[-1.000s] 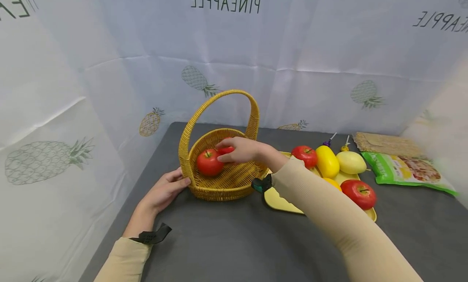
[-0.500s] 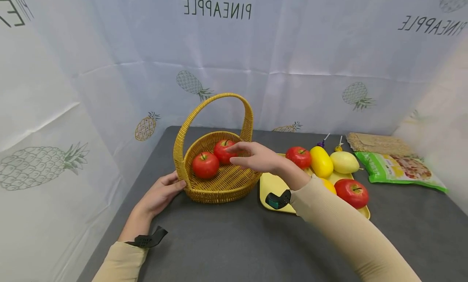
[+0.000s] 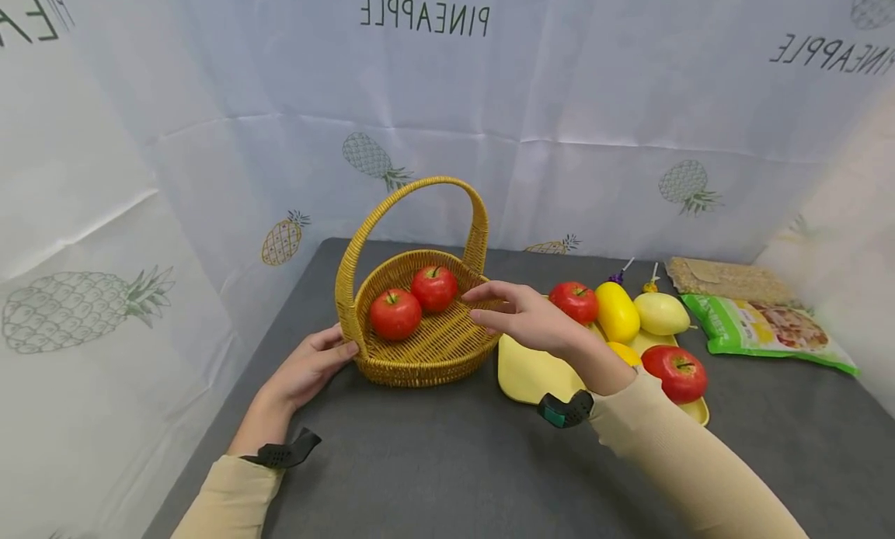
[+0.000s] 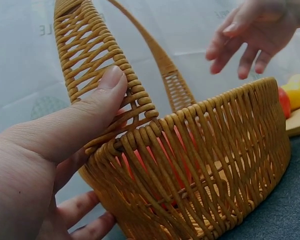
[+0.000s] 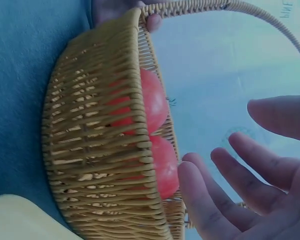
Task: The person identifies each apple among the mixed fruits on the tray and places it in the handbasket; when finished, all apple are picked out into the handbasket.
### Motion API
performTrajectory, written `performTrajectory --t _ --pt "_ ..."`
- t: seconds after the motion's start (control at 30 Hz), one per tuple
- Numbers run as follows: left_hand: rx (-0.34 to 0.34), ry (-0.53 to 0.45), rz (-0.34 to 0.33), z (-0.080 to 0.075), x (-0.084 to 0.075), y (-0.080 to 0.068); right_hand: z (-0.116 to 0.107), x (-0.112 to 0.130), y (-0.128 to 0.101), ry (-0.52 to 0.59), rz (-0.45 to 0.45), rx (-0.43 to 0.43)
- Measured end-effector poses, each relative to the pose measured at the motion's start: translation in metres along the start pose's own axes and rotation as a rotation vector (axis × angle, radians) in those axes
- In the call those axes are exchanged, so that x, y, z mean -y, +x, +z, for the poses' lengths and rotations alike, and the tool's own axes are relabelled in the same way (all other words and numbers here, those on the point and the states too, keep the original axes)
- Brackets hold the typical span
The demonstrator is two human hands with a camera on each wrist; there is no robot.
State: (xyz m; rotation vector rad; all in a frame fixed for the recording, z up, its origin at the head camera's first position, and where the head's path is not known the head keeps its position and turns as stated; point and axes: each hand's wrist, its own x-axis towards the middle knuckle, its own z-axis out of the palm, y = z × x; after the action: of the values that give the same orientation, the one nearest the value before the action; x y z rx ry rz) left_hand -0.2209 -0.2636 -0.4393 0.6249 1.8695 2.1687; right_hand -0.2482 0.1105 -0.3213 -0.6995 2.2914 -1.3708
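Observation:
Two red apples, a nearer one (image 3: 395, 314) and a farther one (image 3: 435, 288), lie side by side in a yellow-brown wicker basket (image 3: 419, 373) with a tall arched handle. My left hand (image 3: 316, 368) grips the basket's left side at the foot of the handle; in the left wrist view its thumb (image 4: 102, 97) lies over the woven handle while the other fingers reach behind the wall. Over the basket's right rim hovers my right hand (image 3: 531, 318), empty, fingers loosely spread. The right wrist view shows those fingers (image 5: 255, 175) apart from the apples.
Right of the basket, a pale yellow tray (image 3: 534, 372) bears two more red apples (image 3: 674, 373), a yellow mango-like fruit (image 3: 617, 311), a pale yellow fruit (image 3: 660, 314) and another yellow one. Beyond it lie a green food packet (image 3: 769, 329), a brown mat (image 3: 730, 281) and two wrapped lollipops.
My right hand has let go of the farther apple and drawn back rightward out of the basket, leaving both apples in view. The left hand keeps its grip on the basket.

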Motion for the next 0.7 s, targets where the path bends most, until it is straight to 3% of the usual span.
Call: performTrajectory --t 0.17,0.33,0.43,0.7 --pt "-0.002 -0.001 -0.008 0.001 -0.002 0.0 0.003 -0.006 -0.013 0.048 -0.014 -0.049" --pt "-0.008 -0.006 -0.013 0.002 -0.002 0.0 0.004 -0.012 -0.026 0.033 -0.064 -0.102" --pt "-0.012 -0.011 -0.013 0.002 -0.002 0.0 0.004 -0.018 -0.037 0.032 -0.048 -0.13" --pt "-0.013 -0.022 -0.012 0.002 -0.002 0.001 0.002 -0.033 -0.066 -0.002 -0.059 -0.146"
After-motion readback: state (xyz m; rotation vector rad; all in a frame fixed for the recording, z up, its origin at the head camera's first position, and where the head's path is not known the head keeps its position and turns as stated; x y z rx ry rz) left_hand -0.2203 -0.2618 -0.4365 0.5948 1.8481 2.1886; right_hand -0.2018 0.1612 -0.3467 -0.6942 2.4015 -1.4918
